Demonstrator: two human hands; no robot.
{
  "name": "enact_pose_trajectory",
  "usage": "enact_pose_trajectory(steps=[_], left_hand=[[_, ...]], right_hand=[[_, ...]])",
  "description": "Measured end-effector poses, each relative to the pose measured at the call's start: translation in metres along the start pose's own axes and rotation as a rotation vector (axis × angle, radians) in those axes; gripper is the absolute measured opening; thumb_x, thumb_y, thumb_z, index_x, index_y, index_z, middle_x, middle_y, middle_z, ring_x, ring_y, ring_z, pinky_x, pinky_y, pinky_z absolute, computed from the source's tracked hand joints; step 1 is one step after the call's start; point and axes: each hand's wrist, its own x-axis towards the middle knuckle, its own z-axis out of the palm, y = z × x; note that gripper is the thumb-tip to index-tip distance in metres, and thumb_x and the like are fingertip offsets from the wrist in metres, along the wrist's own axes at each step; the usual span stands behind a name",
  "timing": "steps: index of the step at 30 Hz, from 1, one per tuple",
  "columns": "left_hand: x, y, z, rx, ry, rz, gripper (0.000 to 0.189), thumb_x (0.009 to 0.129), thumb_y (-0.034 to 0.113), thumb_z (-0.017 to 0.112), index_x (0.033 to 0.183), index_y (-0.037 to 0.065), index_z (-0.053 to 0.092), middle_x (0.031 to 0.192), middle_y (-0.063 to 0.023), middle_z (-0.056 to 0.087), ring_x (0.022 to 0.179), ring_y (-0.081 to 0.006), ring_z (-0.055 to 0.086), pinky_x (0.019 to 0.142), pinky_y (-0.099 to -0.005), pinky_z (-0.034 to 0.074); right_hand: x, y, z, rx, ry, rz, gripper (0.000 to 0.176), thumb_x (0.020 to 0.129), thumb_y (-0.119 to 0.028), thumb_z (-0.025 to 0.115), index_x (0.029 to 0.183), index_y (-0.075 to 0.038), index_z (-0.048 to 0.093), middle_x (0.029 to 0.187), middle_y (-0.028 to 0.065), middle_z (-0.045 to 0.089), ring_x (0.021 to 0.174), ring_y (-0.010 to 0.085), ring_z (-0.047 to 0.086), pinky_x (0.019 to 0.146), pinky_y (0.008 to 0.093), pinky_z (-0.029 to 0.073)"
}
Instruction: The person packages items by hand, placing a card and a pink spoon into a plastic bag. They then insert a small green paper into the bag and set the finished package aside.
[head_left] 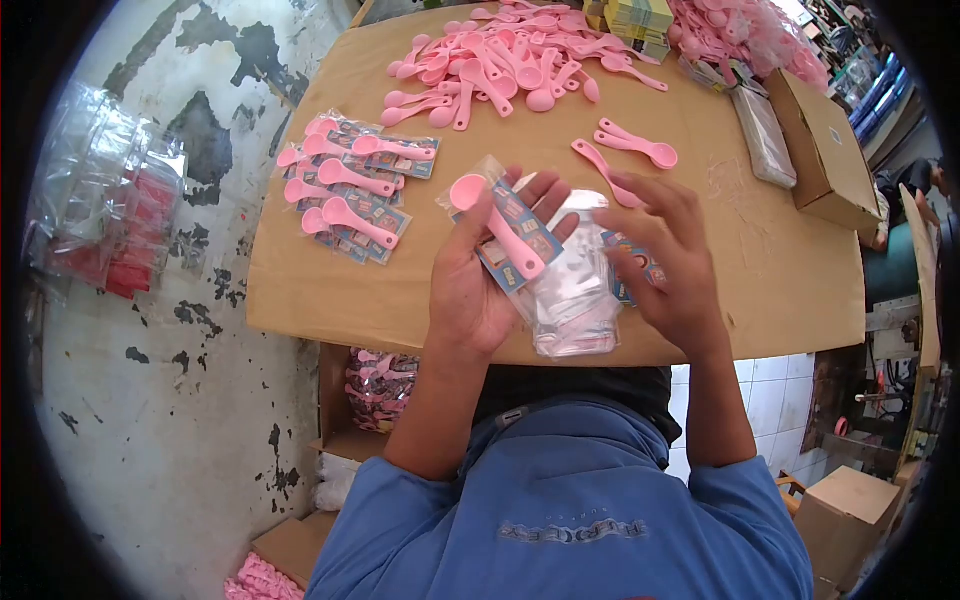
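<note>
My left hand (pixel 462 295), palm up, holds a pink measuring spoon (pixel 512 238) with a blue printed card (pixel 535 232) in a clear plastic bag. The thumb presses over the spoon's edge. My right hand (pixel 685 270) is raised just to the right, its fingers apart and slightly curled, with nothing visible in them. Between the hands lies a stack of clear plastic bags (pixel 575 315). More printed cards (pixel 618 285) show partly behind my right hand. Beyond it are loose pink spoons (pixel 645 145). To the left, several bagged spoons (pixel 355 178) with cards lie in overlapping rows.
A heap of pink spoons (pixel 490 70) covers the far side of the brown table (pixel 300 290). Yellow stacks (pixel 640 15), a large bag of spoons (pixel 735 40), a clear packet (pixel 765 135) and a cardboard box (pixel 825 150) stand at the far right. Plastic bags (pixel 110 200) hang on the left wall.
</note>
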Motion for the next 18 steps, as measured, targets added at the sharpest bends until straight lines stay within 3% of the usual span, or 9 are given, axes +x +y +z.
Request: enact_pose_trajectory(steps=[2,5,7,9,10,12,14,15,18], left_hand=[[-0.001,-0.007,0.004,0.052,-0.048,-0.069,0.044,0.112,0.027,0.045,0.149,0.002,0.043,0.15,-0.023,0.051,0.141,-0.0333,0.051,0.12,-0.0488,0.042],[-0.001,-0.014,0.007,0.038,-0.052,-0.152,0.046,0.112,0.027,0.045,0.152,0.003,0.041,0.15,-0.0213,0.051,0.14,-0.0317,0.052,0.12,-0.0471,0.042],[-0.001,-0.013,0.005,0.169,-0.035,-0.12,0.051,0.112,0.031,0.046,0.155,0.003,0.04,0.151,-0.0197,0.051,0.141,-0.0292,0.051,0.119,-0.0448,0.042],[0.0,-0.008,-0.001,0.359,0.026,-0.005,0.055,0.112,0.033,0.048,0.156,0.002,0.039,0.151,-0.0195,0.052,0.14,-0.0283,0.052,0.118,-0.0432,0.042],[0.0,-0.006,-0.002,0.389,0.021,0.044,0.056,0.111,0.033,0.05,0.155,0.001,0.039,0.151,-0.0195,0.052,0.14,-0.028,0.052,0.118,-0.0424,0.042],[0.001,-0.003,-0.001,0.449,-0.001,0.132,0.057,0.109,0.031,0.055,0.155,-0.001,0.04,0.15,-0.0193,0.053,0.14,-0.0273,0.052,0.118,-0.041,0.041],[-0.002,-0.001,0.004,0.641,-0.148,0.089,0.056,0.108,0.027,0.058,0.153,-0.003,0.042,0.151,-0.0195,0.053,0.139,-0.026,0.053,0.118,-0.0405,0.041],[-0.005,-0.003,0.007,0.733,-0.224,0.069,0.056,0.108,0.026,0.059,0.152,-0.004,0.043,0.151,-0.0195,0.053,0.138,-0.0254,0.053,0.117,-0.0402,0.041],[-0.007,-0.011,0.016,0.883,-0.195,0.049,0.049,0.105,0.014,0.063,0.147,-0.007,0.05,0.133,-0.0176,0.067,0.117,-0.0198,0.067,0.101,-0.0328,0.053]], right_hand=[[0.008,-0.006,0.01,-0.03,0.014,-0.114,0.024,0.084,-0.004,0.072,0.105,-0.014,0.079,0.143,0.0125,0.061,0.131,0.0349,0.054,0.111,0.0467,0.044],[0.014,-0.004,0.016,0.033,-0.036,-0.247,0.031,0.081,-0.005,0.072,0.108,-0.019,0.08,0.146,0.0125,0.06,0.135,0.0352,0.051,0.114,0.048,0.042],[0.016,0.0,0.013,0.182,-0.012,-0.222,0.029,0.081,-0.008,0.074,0.108,-0.017,0.08,0.14,0.0122,0.064,0.129,0.0338,0.057,0.109,0.0461,0.045],[0.014,0.001,0.004,0.438,0.005,-0.114,0.027,0.081,-0.009,0.075,0.108,-0.014,0.08,0.132,0.0117,0.069,0.124,0.0326,0.062,0.106,0.0443,0.046],[0.008,0.008,0.005,0.509,0.033,-0.067,0.029,0.085,-0.007,0.076,0.114,-0.008,0.077,0.109,0.0083,0.074,0.1,0.022,0.069,0.091,0.0353,0.051],[0.0,-0.001,-0.001,0.614,0.058,0.178,0.036,0.088,-0.006,0.076,0.124,-0.006,0.072,0.095,0.0045,0.07,0.086,0.0145,0.065,0.079,0.0295,0.049],[-0.004,-0.006,-0.001,0.702,0.029,0.341,0.055,0.092,-0.006,0.076,0.143,-0.004,0.056,0.077,-0.0013,0.059,0.069,0.0043,0.053,0.063,0.0216,0.042],[-0.007,-0.006,0.0,0.732,0.025,0.386,0.058,0.092,-0.006,0.077,0.145,-0.005,0.053,0.077,-0.0014,0.059,0.069,0.0045,0.053,0.063,0.0215,0.042],[-0.016,-0.003,0.004,0.761,-0.011,0.481,0.063,0.092,-0.007,0.077,0.148,-0.005,0.048,0.077,-0.0011,0.06,0.069,0.0046,0.053,0.063,0.0215,0.041]])
